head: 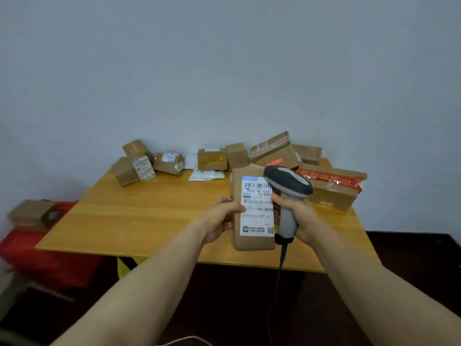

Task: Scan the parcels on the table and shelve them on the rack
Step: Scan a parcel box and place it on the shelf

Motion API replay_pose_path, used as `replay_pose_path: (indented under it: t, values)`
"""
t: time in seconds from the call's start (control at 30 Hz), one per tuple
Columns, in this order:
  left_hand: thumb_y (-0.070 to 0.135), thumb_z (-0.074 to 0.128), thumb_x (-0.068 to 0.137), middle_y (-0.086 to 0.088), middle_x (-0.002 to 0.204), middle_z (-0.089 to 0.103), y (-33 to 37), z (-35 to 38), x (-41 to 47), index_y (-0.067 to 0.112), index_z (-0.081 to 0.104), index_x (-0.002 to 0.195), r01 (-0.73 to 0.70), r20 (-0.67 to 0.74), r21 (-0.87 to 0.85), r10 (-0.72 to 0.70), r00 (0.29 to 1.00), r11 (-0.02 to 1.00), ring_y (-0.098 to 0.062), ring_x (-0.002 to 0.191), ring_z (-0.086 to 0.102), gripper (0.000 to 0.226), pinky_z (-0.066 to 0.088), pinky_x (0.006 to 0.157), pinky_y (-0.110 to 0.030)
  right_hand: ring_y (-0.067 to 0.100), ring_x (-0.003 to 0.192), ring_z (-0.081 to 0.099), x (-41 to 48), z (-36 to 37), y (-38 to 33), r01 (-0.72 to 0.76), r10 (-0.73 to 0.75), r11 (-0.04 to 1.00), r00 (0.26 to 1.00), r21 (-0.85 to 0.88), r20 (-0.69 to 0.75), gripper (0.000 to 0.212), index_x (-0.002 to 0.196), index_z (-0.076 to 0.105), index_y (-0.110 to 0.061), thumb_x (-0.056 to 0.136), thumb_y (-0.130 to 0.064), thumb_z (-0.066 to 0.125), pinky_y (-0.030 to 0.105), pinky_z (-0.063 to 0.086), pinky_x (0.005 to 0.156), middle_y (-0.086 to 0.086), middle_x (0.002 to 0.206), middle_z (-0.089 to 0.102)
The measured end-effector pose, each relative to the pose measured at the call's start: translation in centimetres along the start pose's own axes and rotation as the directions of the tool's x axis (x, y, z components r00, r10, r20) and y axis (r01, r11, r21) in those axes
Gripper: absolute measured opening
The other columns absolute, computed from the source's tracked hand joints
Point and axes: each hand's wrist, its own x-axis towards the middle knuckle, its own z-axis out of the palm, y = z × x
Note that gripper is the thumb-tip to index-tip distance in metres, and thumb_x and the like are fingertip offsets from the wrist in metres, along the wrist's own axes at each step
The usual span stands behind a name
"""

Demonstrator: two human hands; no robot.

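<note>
A person's left hand (219, 218) holds a flat, oblong brown cardboard parcel (253, 243) by its left long edge, thumb curled over onto the top face and fingers hidden underneath. The parcel is over the near right part of a smooth, honey-coloured wooden table (149, 216); whether it touches the wood cannot be told. Its long axis runs away from the person, and its white printed shipping label (257, 211) faces up, barcode at the far end.

The right hand (303, 218) is wrapped around the pale grey handle of a pistol-shaped plastic barcode scanner (287, 181). Its rounded, dark-topped head hangs over the label's far right corner, and a dark cable (280, 268) trails down from the handle.

Along the table's far edge lie more taped cardboard parcels (212, 158) (some crumpled), a flat white mailer bag (207, 175) and a long box (334, 193) banded with glossy red tape.
</note>
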Motion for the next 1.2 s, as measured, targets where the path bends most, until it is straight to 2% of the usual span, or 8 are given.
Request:
replay_pose_path:
  t: [0.1,0.23,0.3,0.37,0.43,0.6,0.7,1.2]
  values:
    - [0.012,0.076,0.077,-0.002,0.104,0.072,0.1,-3.8,-3.6,0.018,0.043,0.113,0.004,-0.090,0.005,-0.004,0.996,1.000,-0.015,0.089,0.067,0.049,0.047,0.058,-0.024,0.032,0.088,0.071,-0.5,3.8,0.0,0.000,0.003,1.000,0.988,-0.016,0.154,0.043,0.110,0.066,-0.003,0.068,-0.006,0.077,0.044,0.058,0.075,0.016,0.100,0.073]
    - [0.020,0.086,0.066,0.000,0.118,0.065,0.7,-8.9,-7.9,0.020,0.011,0.152,-0.014,-0.257,0.077,0.033,0.966,0.997,-0.015,0.104,0.063,0.113,0.051,0.073,-0.029,0.030,0.094,0.069,-1.4,9.3,0.5,0.046,-0.023,0.995,0.969,-0.087,0.245,0.028,0.106,0.067,-0.006,0.079,-0.005,0.075,0.048,0.055,0.084,0.013,0.102,0.072]
    - [0.018,0.087,0.064,0.006,0.111,0.064,1.1,-11.7,-9.9,0.019,0.024,0.145,-0.041,-0.359,0.094,0.073,0.930,0.995,-0.010,0.097,0.061,0.102,0.051,0.067,-0.027,0.023,0.082,0.068,-2.1,12.0,0.6,0.081,-0.024,0.980,0.957,-0.184,0.290,0.026,0.104,0.067,-0.006,0.080,-0.009,0.076,0.041,0.058,0.075,0.010,0.091,0.071]
    - [0.014,0.087,0.063,0.013,0.090,0.068,1.4,-14.6,-12.0,0.018,0.047,0.109,-0.069,-0.455,0.133,0.123,0.882,0.989,-0.005,0.083,0.063,0.062,0.049,0.059,-0.023,0.019,0.060,0.063,-3.2,14.4,0.7,0.108,0.005,0.956,0.924,-0.273,0.382,0.018,0.096,0.067,-0.004,0.082,-0.011,0.075,0.034,0.057,0.061,0.009,0.072,0.067]
    - [0.010,0.087,0.062,0.013,0.084,0.072,1.3,-17.2,-14.3,0.024,0.055,0.092,-0.103,-0.529,0.159,0.172,0.831,0.982,-0.006,0.080,0.067,0.046,0.050,0.058,-0.022,0.016,0.046,0.054,-4.4,16.7,1.1,0.123,0.052,0.933,0.884,-0.339,0.465,0.013,0.089,0.065,-0.004,0.083,-0.011,0.074,0.028,0.049,0.048,0.008,0.058,0.061]
    - [0.001,0.086,0.061,-0.006,0.118,0.064,0.7,-22.3,-19.1,0.008,0.049,0.124,-0.137,-0.698,0.095,0.164,0.697,0.986,-0.024,0.106,0.062,0.073,0.053,0.070,-0.032,0.016,0.038,0.041,-7.1,21.5,1.9,0.149,0.143,0.889,0.809,-0.433,0.571,0.014,0.078,0.060,-0.003,0.079,-0.003,0.074,0.025,0.041,0.043,0.008,0.049,0.051]
    - [-0.001,0.085,0.064,-0.012,0.125,0.061,-0.1,-24.4,-20.8,0.001,0.046,0.128,-0.141,-0.749,0.062,0.139,0.648,0.988,-0.027,0.109,0.061,0.075,0.051,0.075,-0.035,0.015,0.036,0.040,-8.4,23.4,2.4,0.173,0.160,0.869,0.787,-0.463,0.596,0.021,0.066,0.058,-0.006,0.076,0.000,0.075,0.025,0.041,0.043,0.007,0.046,0.050]
    - [0.001,0.084,0.067,-0.012,0.119,0.064,-1.9,-29.0,-22.0,0.002,0.052,0.123,-0.155,-0.763,0.008,0.106,0.638,0.988,-0.028,0.104,0.062,0.064,0.049,0.075,-0.036,0.015,0.036,0.040,-10.1,27.4,2.6,0.250,0.135,0.836,0.768,-0.488,0.626,0.025,0.062,0.056,-0.007,0.079,0.000,0.073,0.024,0.043,0.043,0.007,0.046,0.048]
